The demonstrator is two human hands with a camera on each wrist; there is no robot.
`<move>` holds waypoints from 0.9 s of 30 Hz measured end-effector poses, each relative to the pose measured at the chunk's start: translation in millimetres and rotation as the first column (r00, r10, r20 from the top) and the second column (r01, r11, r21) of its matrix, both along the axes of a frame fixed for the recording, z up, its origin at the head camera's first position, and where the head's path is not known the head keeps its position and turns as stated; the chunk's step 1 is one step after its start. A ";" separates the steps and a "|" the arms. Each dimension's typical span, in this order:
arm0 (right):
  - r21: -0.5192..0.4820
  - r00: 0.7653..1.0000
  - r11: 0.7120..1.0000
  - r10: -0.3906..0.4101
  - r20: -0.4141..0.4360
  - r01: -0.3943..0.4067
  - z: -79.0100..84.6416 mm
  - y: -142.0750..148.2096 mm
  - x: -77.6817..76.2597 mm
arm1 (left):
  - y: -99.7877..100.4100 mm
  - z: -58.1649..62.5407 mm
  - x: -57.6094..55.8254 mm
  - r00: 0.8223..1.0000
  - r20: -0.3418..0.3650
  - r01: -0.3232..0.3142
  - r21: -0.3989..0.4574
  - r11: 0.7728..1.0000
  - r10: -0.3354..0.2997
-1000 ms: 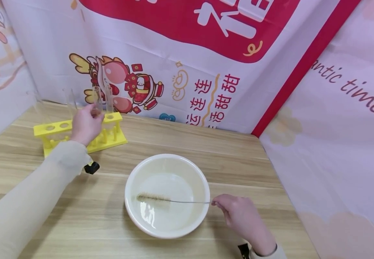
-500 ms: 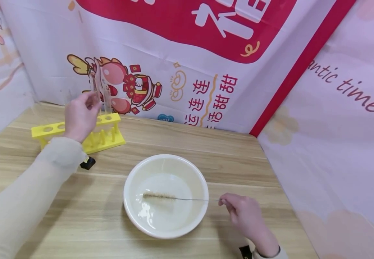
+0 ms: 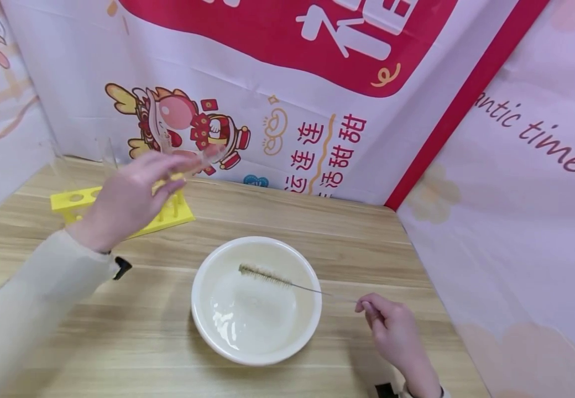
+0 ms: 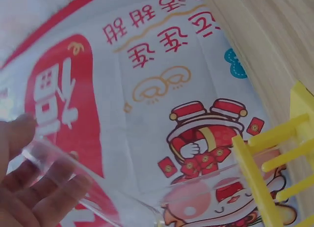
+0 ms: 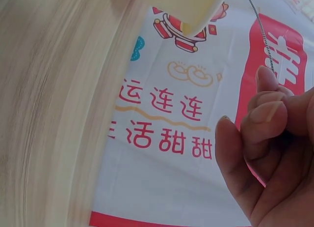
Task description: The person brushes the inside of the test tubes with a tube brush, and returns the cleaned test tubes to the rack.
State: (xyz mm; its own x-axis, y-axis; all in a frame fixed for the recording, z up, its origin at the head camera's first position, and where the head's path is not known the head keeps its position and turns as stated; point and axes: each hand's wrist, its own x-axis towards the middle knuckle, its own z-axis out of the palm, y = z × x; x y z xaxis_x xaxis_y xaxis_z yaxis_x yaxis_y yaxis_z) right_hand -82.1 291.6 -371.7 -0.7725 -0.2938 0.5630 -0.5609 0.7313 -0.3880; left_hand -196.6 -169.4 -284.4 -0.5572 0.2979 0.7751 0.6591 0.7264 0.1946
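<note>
In the head view my left hand [image 3: 130, 193] is raised in front of the yellow test tube rack [image 3: 71, 200]. It holds a clear glass test tube [image 3: 210, 157] that lies nearly level, one end pointing right. The left wrist view shows the tube [image 4: 100, 192] between thumb and fingers. My right hand [image 3: 392, 331], right of the white basin [image 3: 199, 326], pinches the thin wire handle of a test tube brush [image 3: 266, 275]. The bristle head is over the inside of the basin, which appears to hold water. The right wrist view shows the twisted wire [image 5: 262, 33] running up from my fingertips.
Other clear tubes, such as the left one [image 3: 58, 166], stand at the rack; my left hand hides part of it. A printed cloth backdrop [image 3: 257, 138] rises along the table's back edge, and another cloth [image 3: 516, 221] borders the right side.
My left hand has lifted the test tube out of the rack, tipped it from upright to nearly level and moved it right. My right hand has drawn the brush rightward and raised its bristle end.
</note>
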 end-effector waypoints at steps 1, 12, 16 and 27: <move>-0.007 1.000 1.000 -0.005 0.008 0.005 -0.2 0.9 0.2 | 0.6 -2.4 5.9 1.000 -0.013 0.019 -0.067 0.998 -0.020; -0.063 0.999 0.997 0.033 -0.039 -0.035 -1.7 8.8 2.0 | -1.0 -32.8 55.0 0.998 0.024 0.057 -0.416 0.907 -0.052; -0.085 0.995 0.993 0.075 -0.071 -0.081 -3.4 11.8 1.2 | -0.4 -39.0 63.9 0.998 0.048 0.060 -0.437 0.897 -0.044; -0.139 0.992 0.982 0.123 -0.019 -0.124 -1.4 9.1 2.3 | 4.5 -44.8 74.2 0.995 0.077 0.095 -0.439 0.893 -0.068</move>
State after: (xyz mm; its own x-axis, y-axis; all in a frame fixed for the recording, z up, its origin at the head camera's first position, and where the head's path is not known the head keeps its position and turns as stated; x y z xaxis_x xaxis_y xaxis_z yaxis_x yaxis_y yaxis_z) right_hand -79.8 300.6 -373.2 -0.7291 -0.3045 0.6129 -0.6481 0.5950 -0.4754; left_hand -122.5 -164.9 -329.1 -0.5561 0.6481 0.5202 0.7171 0.6906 -0.0939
